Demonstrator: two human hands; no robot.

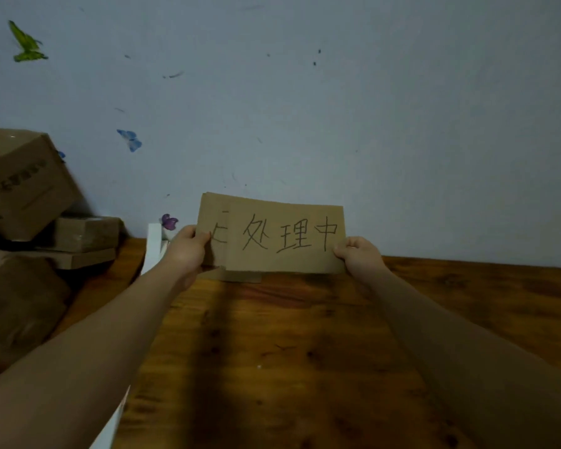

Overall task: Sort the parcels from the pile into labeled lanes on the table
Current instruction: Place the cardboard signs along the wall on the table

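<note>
Broadly, wall (370, 92): pale blue-grey and scuffed, it rises behind the table's far edge and fills the upper half of the view.
Table (305, 351): dark, knotty brown wood, running from the near edge of the view back to the wall.
Pile of parcels (23, 189): brown cardboard boxes stacked beyond the table's left edge. The top box is tilted, two flatter ones lie under it, and a bigger one sits lower and nearer.
Forearms: both are bare and reach over the table toward its far edge.
Front card (285, 241): a brown cardboard sheet held upright above the table's far edge, hand-lettered 处理中. Whether it touches the table cannot be told.
Rear card (211, 215): just behind the front one, sticking out to its left and showing part of a written stroke.
Left hand (188, 247): above the table's far left corner, thumb forward, pinching the rear card's left edge.
Right hand (357, 254): well apart from the left, fingers curled around the front card's lower right corner.
White strip (154, 247): stands along the table's left edge.
Butterfly stickers: purple (169, 222) just above the table's far left corner, with blue (130, 140) and green (26, 43) higher on the wall.
</note>
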